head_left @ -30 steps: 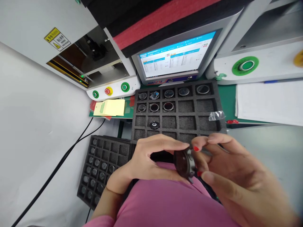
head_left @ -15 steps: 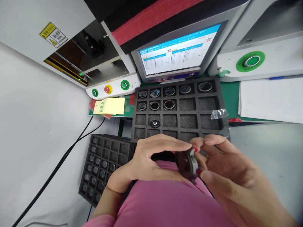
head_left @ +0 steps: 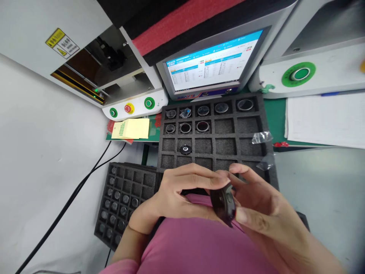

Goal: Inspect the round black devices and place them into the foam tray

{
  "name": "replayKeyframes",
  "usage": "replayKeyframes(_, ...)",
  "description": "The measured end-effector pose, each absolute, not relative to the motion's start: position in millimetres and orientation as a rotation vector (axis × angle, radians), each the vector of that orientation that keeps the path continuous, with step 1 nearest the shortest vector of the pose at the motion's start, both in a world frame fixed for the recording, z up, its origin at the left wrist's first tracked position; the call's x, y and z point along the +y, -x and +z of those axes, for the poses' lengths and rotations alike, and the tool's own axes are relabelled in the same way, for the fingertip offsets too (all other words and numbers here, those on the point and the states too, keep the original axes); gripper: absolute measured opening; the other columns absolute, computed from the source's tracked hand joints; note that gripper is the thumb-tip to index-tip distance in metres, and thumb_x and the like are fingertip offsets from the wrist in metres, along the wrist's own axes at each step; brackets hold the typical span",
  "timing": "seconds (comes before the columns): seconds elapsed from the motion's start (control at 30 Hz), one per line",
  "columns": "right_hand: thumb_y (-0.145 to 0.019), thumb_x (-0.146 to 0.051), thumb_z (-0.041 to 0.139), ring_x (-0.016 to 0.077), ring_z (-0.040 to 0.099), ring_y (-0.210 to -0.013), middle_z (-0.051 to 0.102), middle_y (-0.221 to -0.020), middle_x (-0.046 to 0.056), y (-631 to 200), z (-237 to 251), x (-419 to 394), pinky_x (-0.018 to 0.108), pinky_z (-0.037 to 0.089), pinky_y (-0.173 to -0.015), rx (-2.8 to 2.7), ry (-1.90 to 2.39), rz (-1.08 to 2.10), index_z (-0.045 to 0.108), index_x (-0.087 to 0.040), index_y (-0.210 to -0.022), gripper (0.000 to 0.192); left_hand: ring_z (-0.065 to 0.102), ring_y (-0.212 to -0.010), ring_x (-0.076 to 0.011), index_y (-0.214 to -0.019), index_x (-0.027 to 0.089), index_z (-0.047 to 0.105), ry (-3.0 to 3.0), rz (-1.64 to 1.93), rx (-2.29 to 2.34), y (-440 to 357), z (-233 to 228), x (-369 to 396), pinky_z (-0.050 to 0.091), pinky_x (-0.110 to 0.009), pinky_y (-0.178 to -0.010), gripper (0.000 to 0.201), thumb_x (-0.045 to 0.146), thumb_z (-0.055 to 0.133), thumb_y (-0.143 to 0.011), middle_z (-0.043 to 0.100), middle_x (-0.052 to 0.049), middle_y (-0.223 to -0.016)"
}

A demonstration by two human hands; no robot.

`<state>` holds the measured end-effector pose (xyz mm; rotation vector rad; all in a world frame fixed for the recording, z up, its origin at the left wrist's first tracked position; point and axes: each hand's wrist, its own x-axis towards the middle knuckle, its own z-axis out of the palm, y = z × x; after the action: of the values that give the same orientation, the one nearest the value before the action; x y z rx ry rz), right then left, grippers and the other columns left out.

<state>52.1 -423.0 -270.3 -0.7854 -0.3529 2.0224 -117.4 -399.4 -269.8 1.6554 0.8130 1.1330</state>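
Both my hands hold one round dark watch case [head_left: 222,203] close to my body, above my pink shirt. My left hand [head_left: 182,194] pinches its top edge with thumb and fingers. My right hand [head_left: 265,213] wraps around it from the right, fingers over its rim. Just beyond my hands lies a black foam tray [head_left: 248,142] with square pockets; its two far rows hold several round watch parts and one more sits in the third row.
A second black foam tray [head_left: 119,201] with small round parts lies lower left. Behind the trays are a lit monitor [head_left: 211,64], a white machine with red and green buttons [head_left: 129,108], yellow sticky notes [head_left: 132,128], paper sheets [head_left: 325,120], clear film scraps [head_left: 261,137] and black cables [head_left: 71,201].
My right fingers have closed further over the case, hiding the red marks seen before. A clear film scrap now lies on the tray's right edge. The view shifted slightly.
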Motion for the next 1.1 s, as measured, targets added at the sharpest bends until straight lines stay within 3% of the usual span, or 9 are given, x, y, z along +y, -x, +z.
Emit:
replayKeyframes(0.13,-0.065,-0.036,0.088,0.0127,0.057,-0.063,0.059,-0.092,0.001,-47.7,-269.7,-418.8,0.026,0.056,-0.054,-0.378,0.824,1.859,0.065,-0.032,-0.098,0.04,0.074,-0.086,-0.0219,-0.12,0.026,0.07,-1.345,1.03,0.779,112.5,-271.0,-400.5,0.062,-0.031,-0.076,0.064,0.034,0.09,-0.06,0.074,-0.009,-0.111)
replayKeyframes(0.27,-0.071,-0.023,0.083,0.0144,0.066,-0.087,0.061,-0.107,0.002,-52.9,-274.9,-414.0,0.025,0.058,-0.078,-0.48,0.972,1.374,0.065,-0.029,-0.097,0.033,0.074,-0.081,-0.0211,-0.123,0.02,0.068,-0.91,0.88,0.741,106.4,-273.0,-400.0,0.061,-0.029,-0.068,0.05,0.042,0.077,-0.079,0.076,-0.012,-0.098)
replayKeyframes(0.37,-0.074,-0.014,0.079,0.0192,0.068,-0.102,0.058,-0.116,0.0,-55.2,-277.6,-414.2,0.034,0.055,-0.092,-0.596,1.008,1.196,0.061,-0.031,-0.099,0.035,0.072,-0.069,-0.0188,-0.112,0.011,0.071,-0.741,0.817,0.711,101.1,-277.0,-401.2,0.058,-0.026,-0.061,0.042,0.045,0.066,-0.087,0.074,-0.012,-0.081)
replayKeyframes(0.53,-0.075,-0.008,0.074,0.0153,0.072,-0.088,0.059,-0.114,0.0,-50.2,-277.0,-418.2,0.031,0.06,-0.083,-0.707,0.957,1.272,0.056,-0.031,-0.104,0.041,0.069,-0.064,-0.0164,-0.101,0.01,0.069,-0.833,0.91,0.776,90.7,-278.1,-405.9,0.055,-0.025,-0.061,0.037,0.045,0.062,-0.09,0.071,-0.008,-0.075)
replayKeyframes(0.67,-0.073,-0.003,0.074,0.0114,0.071,-0.082,0.062,-0.109,-0.002,-45.6,-278.4,-420.4,0.031,0.057,-0.093,-0.728,0.947,1.229,0.054,-0.031,-0.106,0.047,0.066,-0.07,-0.0146,-0.092,0.014,0.064,-1.05,1.005,0.984,80.9,-275.1,-406.5,0.054,-0.025,-0.067,0.035,0.049,0.062,-0.088,0.068,-0.005,-0.078)
replayKeyframes(0.73,-0.072,-0.002,0.074,0.0095,0.071,-0.081,0.061,-0.11,-0.003,-43.6,-281.5,-419.8,0.03,0.056,-0.095,-0.743,0.926,1.21,0.053,-0.031,-0.106,0.049,0.063,-0.063,-0.0128,-0.092,0.016,0.06,-1.059,1.019,1.017,77.3,-279.3,-406.4,0.052,-0.023,-0.06,0.033,0.049,0.059,-0.09,0.064,-0.002,-0.073)
replayKeyframes(0.83,-0.074,-0.003,0.074,0.01,0.071,-0.082,0.06,-0.11,-0.002,-39.7,-285.6,-417.6,0.026,0.059,-0.083,-0.731,0.908,1.202,0.052,-0.03,-0.106,0.048,0.056,-0.05,-0.0096,-0.091,0.018,0.056,-1.035,1.069,0.955,76.7,-289.2,-407.8,0.048,-0.021,-0.05,0.031,0.049,0.056,-0.092,0.059,0.001,-0.068)
replayKeyframes(0.93,-0.076,-0.012,0.075,0.0118,0.069,-0.076,0.06,-0.105,0.0,-31.7,-284.1,-418.3,0.02,0.056,-0.054,-0.645,0.888,1.257,0.047,-0.03,-0.105,0.045,0.054,-0.052,-0.0096,-0.083,0.018,0.059,-1.07,1.055,1.041,81.9,-292.3,-411.6,0.046,-0.019,-0.048,0.032,0.05,0.059,-0.089,0.059,0.0,-0.067)
replayKeyframes(1.1,-0.063,-0.04,0.087,0.0046,0.043,-0.041,0.065,-0.079,-0.004,-15.0,-301.0,-393.7,0.016,0.037,-0.036,-0.46,0.749,1.386,0.044,-0.027,-0.094,0.054,0.067,-0.074,-0.021,-0.083,0.024,0.068,-1.147,1.08,1.376,89.0,-305.0,-385.0,0.058,-0.027,-0.062,0.041,0.064,0.066,-0.076,0.07,-0.002,-0.079)
